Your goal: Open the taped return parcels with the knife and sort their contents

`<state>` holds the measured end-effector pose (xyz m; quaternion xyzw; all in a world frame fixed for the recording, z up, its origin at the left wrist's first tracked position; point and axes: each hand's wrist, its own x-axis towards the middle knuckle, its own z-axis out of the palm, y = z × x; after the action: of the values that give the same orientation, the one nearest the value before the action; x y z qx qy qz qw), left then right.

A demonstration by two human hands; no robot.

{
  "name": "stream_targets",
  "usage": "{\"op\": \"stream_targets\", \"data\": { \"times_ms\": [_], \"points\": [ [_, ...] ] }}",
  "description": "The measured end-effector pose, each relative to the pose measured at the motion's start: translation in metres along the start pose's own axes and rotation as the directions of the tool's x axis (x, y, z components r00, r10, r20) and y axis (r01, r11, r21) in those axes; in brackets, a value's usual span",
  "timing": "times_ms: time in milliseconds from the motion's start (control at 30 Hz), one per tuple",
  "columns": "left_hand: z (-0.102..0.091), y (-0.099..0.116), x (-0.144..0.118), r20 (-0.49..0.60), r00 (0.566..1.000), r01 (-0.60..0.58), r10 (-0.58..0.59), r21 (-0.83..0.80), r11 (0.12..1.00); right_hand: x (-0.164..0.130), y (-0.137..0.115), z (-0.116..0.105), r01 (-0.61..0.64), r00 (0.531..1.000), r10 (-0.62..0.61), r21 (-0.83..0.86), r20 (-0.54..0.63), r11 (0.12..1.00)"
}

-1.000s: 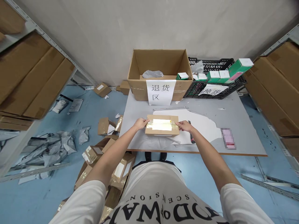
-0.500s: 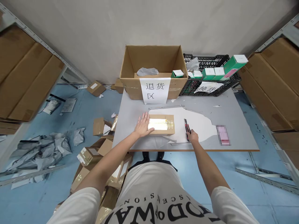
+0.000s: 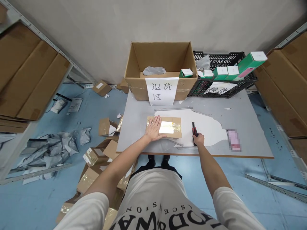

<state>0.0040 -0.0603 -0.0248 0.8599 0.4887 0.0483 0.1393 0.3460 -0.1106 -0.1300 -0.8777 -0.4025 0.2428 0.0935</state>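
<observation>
A small taped cardboard box (image 3: 177,131) with a bright white label lies on the table near its front edge. My left hand (image 3: 153,128) rests flat on the box's left part, fingers stretched out. To the right of the box, my right hand (image 3: 199,140) is closed around a red and black box cutter (image 3: 194,129), whose tip points away from me. Under the cutter lies a white sheet (image 3: 208,127) with an uneven outline.
A large open cardboard box (image 3: 136,88) with a paper sign stands at the back. Beside it, a black crate (image 3: 199,92) holds green boxes (image 3: 220,73). A blurred pink item (image 3: 233,140) lies at right. Discarded boxes (image 3: 91,174) and grey bags (image 3: 56,148) cover the floor at left.
My left hand has shifted right onto the small box, so that the box's left end now shows beyond it. My right hand keeps the box cutter over the white sheet. The view has turned slightly.
</observation>
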Motion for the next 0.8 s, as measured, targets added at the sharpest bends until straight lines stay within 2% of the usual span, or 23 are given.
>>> {"op": "stream_targets", "data": {
  "times_ms": [200,300,367,433,467,500,567,633,667,700,800],
  "points": [
    [-0.004,0.003,-0.004,0.012,1.0,0.002,-0.003,0.118,0.993,-0.009,-0.015,-0.016,0.085,0.996,-0.083,0.176,-0.018,0.981],
    [-0.005,0.012,-0.009,0.008,1.0,-0.03,0.029,0.134,0.99,-0.016,-0.033,-0.038,0.196,0.975,-0.22,0.425,0.007,0.884],
    [-0.004,0.022,-0.014,0.005,0.998,-0.062,0.062,0.142,0.988,-0.024,-0.05,-0.058,0.306,0.927,-0.375,0.529,0.025,0.791],
    [-0.002,0.033,-0.021,-0.003,0.996,-0.09,0.092,0.152,0.984,-0.035,-0.073,-0.08,0.453,0.832,-0.551,0.495,0.064,0.742],
    [0.0,0.038,-0.026,-0.009,0.995,-0.098,0.101,0.157,0.983,-0.041,-0.087,-0.09,0.542,0.763,-0.639,0.446,0.095,0.713],
    [0.003,0.041,-0.032,-0.015,0.995,-0.098,0.101,0.161,0.982,-0.048,-0.102,-0.099,0.637,0.68,-0.722,0.384,0.129,0.668],
    [0.008,0.043,-0.046,-0.027,0.997,-0.066,0.071,0.165,0.984,-0.062,-0.134,-0.111,0.816,0.481,-0.854,0.253,0.199,0.519],
    [0.013,0.039,-0.06,-0.035,0.999,-0.012,0.018,0.164,0.986,-0.075,-0.166,-0.113,0.922,0.305,-0.907,0.151,0.29,0.358],
    [0.014,0.035,-0.066,-0.038,0.999,0.012,-0.005,0.162,0.987,-0.08,-0.181,-0.112,0.949,0.249,-0.909,0.102,0.333,0.297],
    [0.015,0.031,-0.071,-0.039,0.999,0.027,-0.021,0.16,0.987,-0.084,-0.194,-0.109,0.966,0.215,-0.898,0.05,0.383,0.253],
    [0.017,0.022,-0.078,-0.037,0.999,0.033,-0.028,0.153,0.988,-0.09,-0.224,-0.097,0.983,0.185,-0.831,-0.091,0.524,0.161]
  ]
}}
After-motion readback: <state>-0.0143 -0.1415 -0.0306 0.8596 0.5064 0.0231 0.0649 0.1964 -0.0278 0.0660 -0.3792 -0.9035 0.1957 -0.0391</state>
